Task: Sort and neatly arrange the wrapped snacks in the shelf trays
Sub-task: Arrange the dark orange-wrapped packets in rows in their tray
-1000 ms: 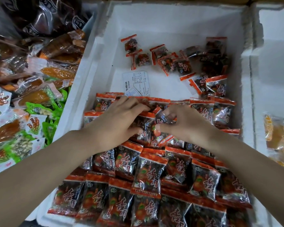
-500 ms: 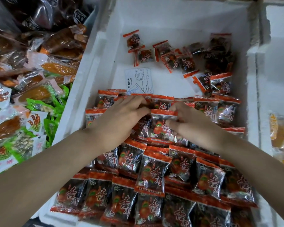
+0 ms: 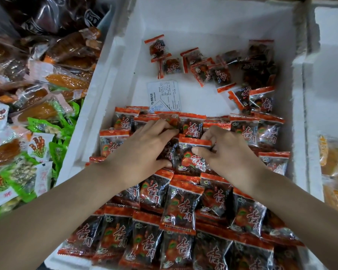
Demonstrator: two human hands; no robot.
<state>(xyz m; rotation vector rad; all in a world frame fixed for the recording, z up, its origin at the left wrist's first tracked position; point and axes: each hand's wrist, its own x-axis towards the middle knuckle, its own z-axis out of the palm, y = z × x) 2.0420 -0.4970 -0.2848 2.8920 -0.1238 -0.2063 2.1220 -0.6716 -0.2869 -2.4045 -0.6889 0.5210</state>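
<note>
Right hand [image 3: 226, 152] and left hand [image 3: 142, 151] close together but apart, over the middle of the white foam tray [image 3: 113, 78]. Right thumb and forefinger pinching the red top edge of a wrapped snack [image 3: 191, 160]. Left laid over neighbouring packets at the snack's 9 o'clock, thumb against its left side, grip impossible to tell. Overlapping rows of packets [image 3: 183, 207] from 6 o'clock up to the hands. Loose packets [image 3: 219, 73] scattered at 1 o'clock, paper slip [image 3: 164, 96] at 12. Mixed snack packs [image 3: 37, 114] outside the tray at 9 o'clock, orange packets [image 3: 334, 162] at 3.
</note>
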